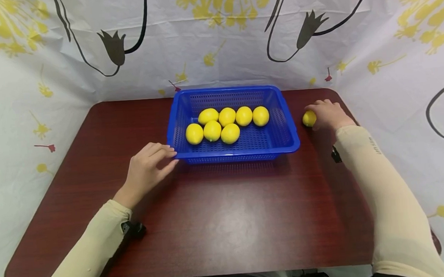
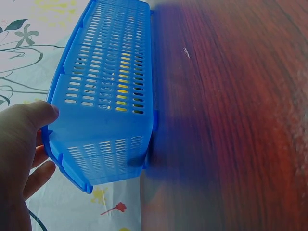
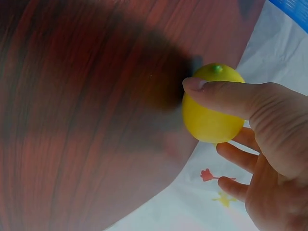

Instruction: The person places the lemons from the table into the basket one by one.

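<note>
A blue plastic basket (image 1: pixel 242 152) with slotted walls stands at the back middle of the table. Several yellow lemons (image 1: pixel 212 131) lie inside it, grouped toward its left and middle. My left hand (image 1: pixel 149 168) pinches the basket's front left corner; in the left wrist view the thumb (image 2: pixel 45 114) lies on the outside of the rim, fingers on the other side. Over at the table's right side, my right hand (image 1: pixel 326 114) grips a single lemon (image 3: pixel 211 122). Its thumb (image 3: pixel 221 94) crosses the lemon's near face in the right wrist view, while the fingers curl behind, partly hidden.
The dark red wooden table (image 1: pixel 227 223) has rounded corners. A white cloth (image 1: pixel 232 49) with yellow and grey flower prints hangs behind and at both sides. Each sleeved wrist carries a small black device (image 1: pixel 134 229).
</note>
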Demonstrator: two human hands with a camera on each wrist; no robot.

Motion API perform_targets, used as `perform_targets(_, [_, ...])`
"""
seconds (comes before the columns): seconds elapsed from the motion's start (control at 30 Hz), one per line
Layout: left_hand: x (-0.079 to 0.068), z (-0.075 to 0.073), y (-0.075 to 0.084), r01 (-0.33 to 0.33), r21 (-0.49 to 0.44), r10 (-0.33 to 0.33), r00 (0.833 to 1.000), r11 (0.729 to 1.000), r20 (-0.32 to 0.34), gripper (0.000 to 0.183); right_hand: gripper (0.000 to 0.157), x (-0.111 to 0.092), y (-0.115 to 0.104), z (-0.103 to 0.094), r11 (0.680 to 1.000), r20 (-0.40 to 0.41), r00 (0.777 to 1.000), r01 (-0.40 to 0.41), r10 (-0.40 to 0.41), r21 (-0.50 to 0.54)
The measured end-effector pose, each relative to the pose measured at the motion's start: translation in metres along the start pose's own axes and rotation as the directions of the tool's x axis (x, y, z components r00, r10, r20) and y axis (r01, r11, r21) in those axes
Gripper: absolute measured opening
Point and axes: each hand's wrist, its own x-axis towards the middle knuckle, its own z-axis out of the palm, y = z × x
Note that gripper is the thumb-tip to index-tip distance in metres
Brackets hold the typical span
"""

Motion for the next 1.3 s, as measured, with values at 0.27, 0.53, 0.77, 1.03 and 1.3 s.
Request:
perform_targets(0.27, [0.0006, -0.0002, 0.0004, 0.001, -0.001, -0.001, 1.000, 1.000, -0.003, 0.024, 0.068, 0.0000, -0.0038, 0.0023, 1.000, -0.010, 1.000, -0.014, 0.014, 0.018])
perform_targets(0.53, [-0.0002, 0.0002, 0.0000, 0.004, 0.002, -0.004, 1.000, 1.000, -0.006, 0.026, 0.065, -0.0005, -0.0073, 0.0006, 0.999, -0.014, 1.000, -0.021, 0.022, 0.029])
perform_targets(0.77, [-0.0005, 0.0004, -0.0009, 0.002, -0.001, -0.002, 1.000, 1.000, -0.007, 0.027, 0.062, -0.0005, -0.0058, 0.0026, 1.000, -0.043, 0.999, -0.010, 0.010, 0.000])
perform_targets(1.03, [-0.0004, 0.0002, -0.0006, 0.010, 0.000, -0.010, 1.000, 1.000, 0.006, 0.027, 0.057, -0.0017, -0.0064, 0.0021, 0.998, -0.097, 0.995, -0.012, 0.006, -0.061])
perform_targets(1.3, [-0.0001, 0.0006, -0.0016, -0.002, -0.004, 0.002, 1.000, 1.000, -0.009, 0.025, 0.055, -0.0046, -0.0056, -0.0061, 0.998, -0.125, 0.992, -0.012, 0.004, -0.061])
